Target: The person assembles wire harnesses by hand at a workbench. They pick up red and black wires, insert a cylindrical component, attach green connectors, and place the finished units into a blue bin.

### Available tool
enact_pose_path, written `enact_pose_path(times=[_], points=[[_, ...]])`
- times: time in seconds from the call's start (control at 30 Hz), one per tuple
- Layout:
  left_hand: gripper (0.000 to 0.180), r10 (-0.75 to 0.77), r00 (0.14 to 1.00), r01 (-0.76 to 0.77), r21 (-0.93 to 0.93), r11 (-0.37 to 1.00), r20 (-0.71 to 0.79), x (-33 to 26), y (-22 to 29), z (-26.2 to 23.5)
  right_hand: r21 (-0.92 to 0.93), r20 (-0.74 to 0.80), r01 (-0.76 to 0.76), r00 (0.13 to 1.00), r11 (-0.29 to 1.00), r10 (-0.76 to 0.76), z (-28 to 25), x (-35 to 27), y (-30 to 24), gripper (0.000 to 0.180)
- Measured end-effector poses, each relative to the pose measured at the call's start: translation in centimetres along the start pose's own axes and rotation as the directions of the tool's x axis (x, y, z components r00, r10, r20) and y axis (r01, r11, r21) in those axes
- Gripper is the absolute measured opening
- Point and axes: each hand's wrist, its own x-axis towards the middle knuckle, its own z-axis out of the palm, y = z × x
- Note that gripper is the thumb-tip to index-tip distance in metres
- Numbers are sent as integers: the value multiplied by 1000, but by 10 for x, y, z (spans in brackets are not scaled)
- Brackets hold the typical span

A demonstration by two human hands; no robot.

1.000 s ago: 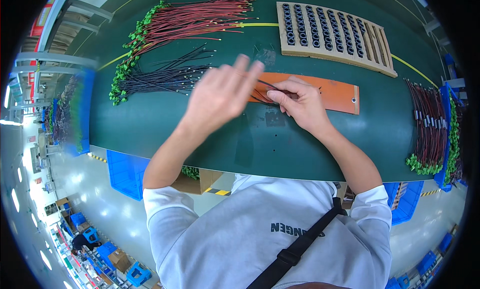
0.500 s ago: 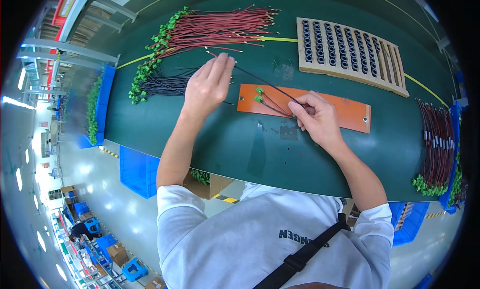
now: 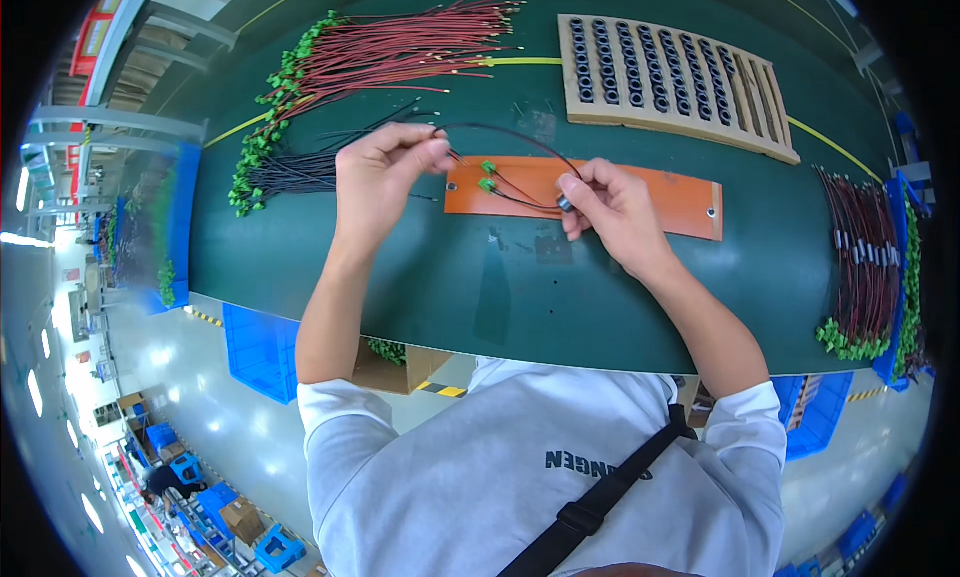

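Note:
My right hand is closed, its thumb and fingers pinching a small dark ring above an orange board. From this hand one red and one black wire with green connectors at their ends stick out to the left. A dark length of wire arcs from the right hand over to my left hand. The left thumb and fingertips pinch that wire, with its thin ends poking out beside the thumb. Just left of that hand lies a bundle of black wires with green connectors.
Red wires with green connectors spread across the far left of the green table. A wooden rack holding rows of dark rings lies at the far right. Wire assemblies lie by a blue bin on the right.
My left hand has come down toward the board and turned, and the wire between the hands now bows upward. The dark ring now shows in my right hand. The whole view has shifted slightly.

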Motion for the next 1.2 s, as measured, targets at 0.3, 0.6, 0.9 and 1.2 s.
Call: enact_pose_path(times=[0.3, 0.6, 0.9, 1.2], points=[[7, -88, 961, 188, -388, 902, 262, -33, -5, 58, 243, 15, -113, 994, 963, 112, 2, 0, -7, 25], [6, -104, 951, 227, -431, 873, 290, -39, -1, 64, 264, 24, -110, 994, 958, 108, 2, 1, -6, 25], [4, -68, 969, 170, -440, 881, 238, -42, -4, 69, 273, 25, -102, 995, 957, 99, 1, 1, -5, 25], [11, 313, 928, -298, -102, 949, 201, -36, 1, 63, 180, -37, -92, 994, 979, 100, 9, -2, -14, 23]])
